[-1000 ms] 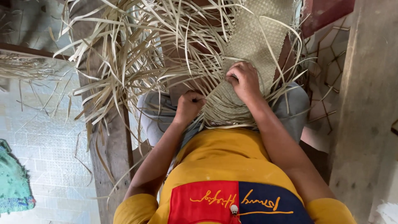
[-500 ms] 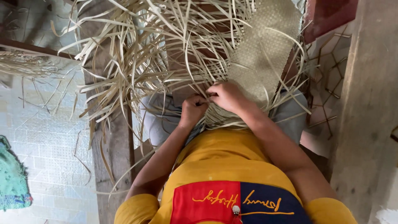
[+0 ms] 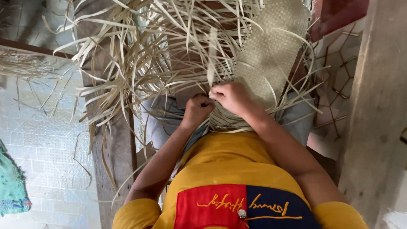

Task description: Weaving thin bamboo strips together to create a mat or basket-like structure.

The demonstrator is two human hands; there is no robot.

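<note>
Head view, looking straight down the person's chest onto the lap.

Left hand (image 3: 198,109): fingers curled tight, knuckles up, pinched on the base of a pale leaf strip (image 3: 211,57) at the near edge of the weave. Right hand (image 3: 231,96): touching the left at its 2 o'clock, fingers folded and gripping the same strip just beside the left thumb. The strip rises from the two hands toward 12 o'clock, nearly straight, and ends among the loose ends.

Woven mat (image 3: 271,55): finished panel of tight, small-checked weave, lying from the hands out toward 1 o'clock, draped over the lap. Its near edge passes under both hands. Whether the gripped strip is already threaded into the weave cannot be told; the fingers hide the joint.

Loose strips (image 3: 127,63): unwoven ends fan out from the mat's left side toward 9 to 12 o'clock, some curling down past the knees at 7 o'clock.

Surroundings: yellow shirt (image 3: 229,169) with a red and blue chest panel at 6 o'clock; grey trousers (image 3: 159,123) showing at both knees; wooden plank (image 3: 112,144) under the strips at 8 o'clock; pale tiled floor (image 3: 42,148) at 9 o'clock; teal cloth (image 3: 10,186) at the far left edge; wooden post (image 3: 377,110) at 3 o'clock.
</note>
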